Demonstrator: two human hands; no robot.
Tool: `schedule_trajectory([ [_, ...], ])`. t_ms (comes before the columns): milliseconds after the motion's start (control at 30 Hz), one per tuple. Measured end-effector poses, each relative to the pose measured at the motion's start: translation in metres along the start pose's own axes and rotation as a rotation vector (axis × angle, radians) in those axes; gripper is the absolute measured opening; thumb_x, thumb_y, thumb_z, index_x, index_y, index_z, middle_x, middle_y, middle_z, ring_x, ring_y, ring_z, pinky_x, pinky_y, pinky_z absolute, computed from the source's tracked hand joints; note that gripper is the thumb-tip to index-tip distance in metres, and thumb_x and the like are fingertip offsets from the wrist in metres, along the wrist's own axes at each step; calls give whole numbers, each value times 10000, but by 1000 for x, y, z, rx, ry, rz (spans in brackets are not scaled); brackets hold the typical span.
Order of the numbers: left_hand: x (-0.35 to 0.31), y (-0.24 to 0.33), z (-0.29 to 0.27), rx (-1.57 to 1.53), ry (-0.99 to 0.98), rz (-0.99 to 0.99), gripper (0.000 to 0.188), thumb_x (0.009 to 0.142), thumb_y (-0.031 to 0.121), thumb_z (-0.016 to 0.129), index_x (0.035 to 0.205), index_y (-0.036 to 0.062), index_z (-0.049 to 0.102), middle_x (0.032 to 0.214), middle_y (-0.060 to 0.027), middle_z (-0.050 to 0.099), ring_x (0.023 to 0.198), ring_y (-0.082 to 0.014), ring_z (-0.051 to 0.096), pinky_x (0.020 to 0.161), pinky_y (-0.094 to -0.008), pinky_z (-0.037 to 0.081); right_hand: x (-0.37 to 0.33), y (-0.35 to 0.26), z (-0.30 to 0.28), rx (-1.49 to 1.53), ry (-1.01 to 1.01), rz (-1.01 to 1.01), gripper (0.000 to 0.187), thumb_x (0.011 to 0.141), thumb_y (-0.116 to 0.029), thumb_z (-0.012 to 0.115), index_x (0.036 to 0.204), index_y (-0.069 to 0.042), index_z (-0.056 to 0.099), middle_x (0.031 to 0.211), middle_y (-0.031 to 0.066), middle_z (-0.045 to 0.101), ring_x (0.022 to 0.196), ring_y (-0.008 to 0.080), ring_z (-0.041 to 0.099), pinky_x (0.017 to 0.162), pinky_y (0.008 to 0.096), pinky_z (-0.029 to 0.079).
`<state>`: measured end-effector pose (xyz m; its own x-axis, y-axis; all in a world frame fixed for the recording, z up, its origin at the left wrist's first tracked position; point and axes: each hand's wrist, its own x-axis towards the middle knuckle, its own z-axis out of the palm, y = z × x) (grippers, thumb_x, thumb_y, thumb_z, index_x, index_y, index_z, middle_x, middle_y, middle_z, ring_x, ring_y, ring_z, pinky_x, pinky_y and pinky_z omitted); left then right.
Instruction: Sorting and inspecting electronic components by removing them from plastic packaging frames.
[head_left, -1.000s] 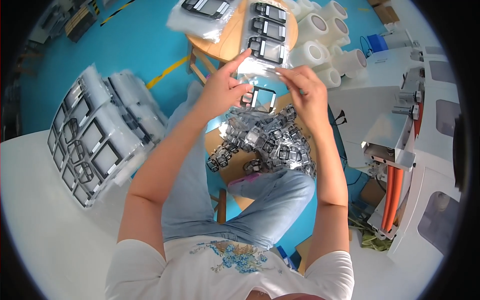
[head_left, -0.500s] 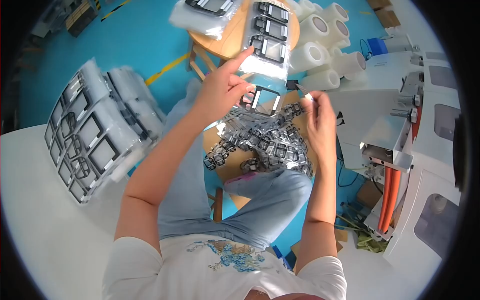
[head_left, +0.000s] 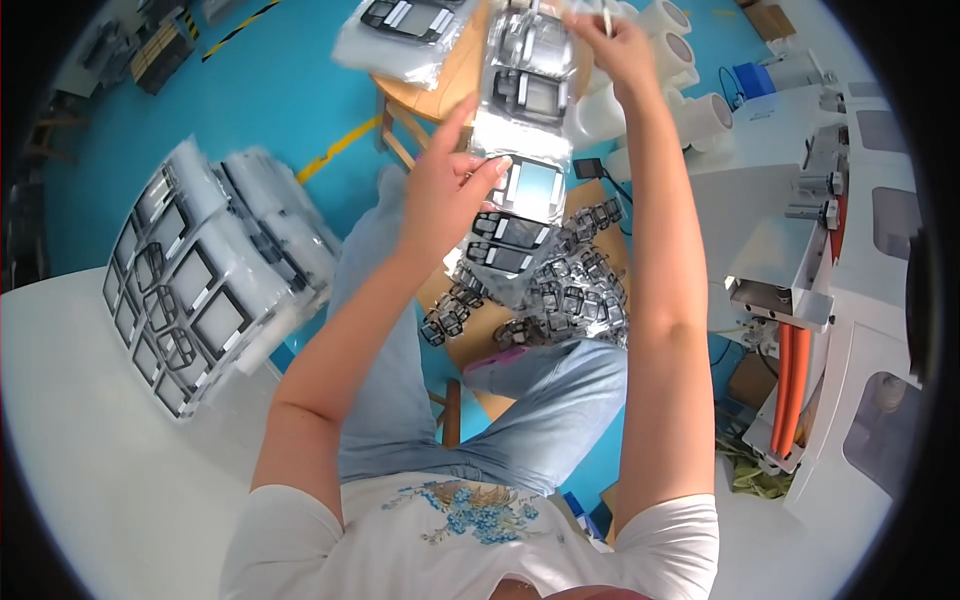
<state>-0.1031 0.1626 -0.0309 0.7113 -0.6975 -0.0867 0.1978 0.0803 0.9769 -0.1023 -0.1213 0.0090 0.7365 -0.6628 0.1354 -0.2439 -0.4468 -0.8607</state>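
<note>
My left hand (head_left: pixel 450 190) pinches the edge of a clear plastic film strip (head_left: pixel 520 138) with black rectangular frames sealed in it. The strip runs from the round wooden stool (head_left: pixel 425 98) down over a heap of similar filmed black frames (head_left: pixel 575 290). Its lower frames (head_left: pixel 505 240) hang over that heap. My right hand (head_left: pixel 620 50) is closed around a thin, light-coloured tool (head_left: pixel 607 18), pointing away from me, beside the strip's far end. Whether its fingertips also grip the film, I cannot tell.
On the stool's left lies another bagged stack of black frames (head_left: pixel 410 25). White film rolls (head_left: pixel 705 118) stand behind at the right. Bundled framed sheets (head_left: pixel 190 280) lie on the white table (head_left: pixel 70 400) at left. A white machine (head_left: pixel 870 330) with orange hoses (head_left: pixel 790 385) is at right.
My right hand has moved up and away, from above the heap to the strip's far end. The strip has come toward me, and more frames hang below my left hand.
</note>
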Motion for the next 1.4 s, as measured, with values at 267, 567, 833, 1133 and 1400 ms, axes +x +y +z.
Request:
schedule_trajectory([
  [267,8,-14,-12,203,-143,71,704,909,40,634,1531,158,325,685,-39,661,590,-61,585,589,-240,511,-122,-12,-17,-144,40,-204,186,951,-172,637,1031,-27,723,776,26,590,691,124,524,626,271,421],
  [567,14,-3,-21,130,-260,-128,773,909,91,675,1561,156,266,688,12,648,667,-15,566,598,-191,482,-156,-32,17,-306,-133,-474,197,801,-35,705,977,-115,743,804,66,634,758,270,632,628,365,495],
  [833,15,-3,-26,148,-249,-112,785,898,105,686,1561,137,268,641,33,605,623,-8,486,589,-192,453,-163,-47,0,-852,-126,-608,186,735,-82,600,888,-91,705,777,61,601,779,266,640,680,392,482],
  [1133,-6,15,-13,37,-228,44,714,911,92,663,1527,59,305,776,-33,711,728,-59,629,711,-227,531,-204,-24,-28,168,-273,99,172,830,-92,788,940,-17,680,779,-43,609,689,32,488,597,214,399],
  [1400,-20,-13,-8,-168,-228,-108,675,886,42,695,1471,25,359,787,-68,694,699,-87,635,633,-231,528,-59,-55,-28,363,93,-52,317,874,-318,738,971,-18,706,777,-40,612,641,37,447,568,209,340],
])
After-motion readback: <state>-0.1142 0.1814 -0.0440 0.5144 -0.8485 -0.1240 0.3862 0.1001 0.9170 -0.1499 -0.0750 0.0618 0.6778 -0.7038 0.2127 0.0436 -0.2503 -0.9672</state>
